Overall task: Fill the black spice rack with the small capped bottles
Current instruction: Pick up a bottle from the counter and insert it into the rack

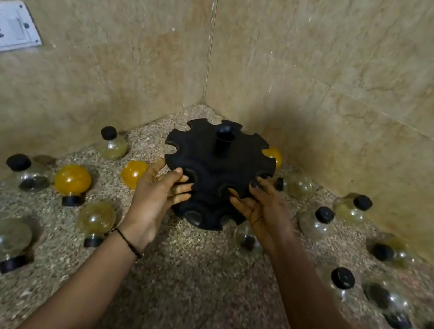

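2 hands (160, 195) (263, 208) flank spice rack (218, 164); fingers spread, seemingly touching.

Readable text: none anywhere.
Bottles (72, 180): plain glass and black caps, no labels.
Spice rack (217, 161): plain black, no brand or number.
Wall socket (4, 27): plain white, no markings legible.

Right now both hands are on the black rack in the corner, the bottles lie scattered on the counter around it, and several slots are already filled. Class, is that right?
Not quite. The head view shows both hands, left and right, at the rack in the corner, with bottles such as the yellow one scattered around it, but every visible slot is empty.
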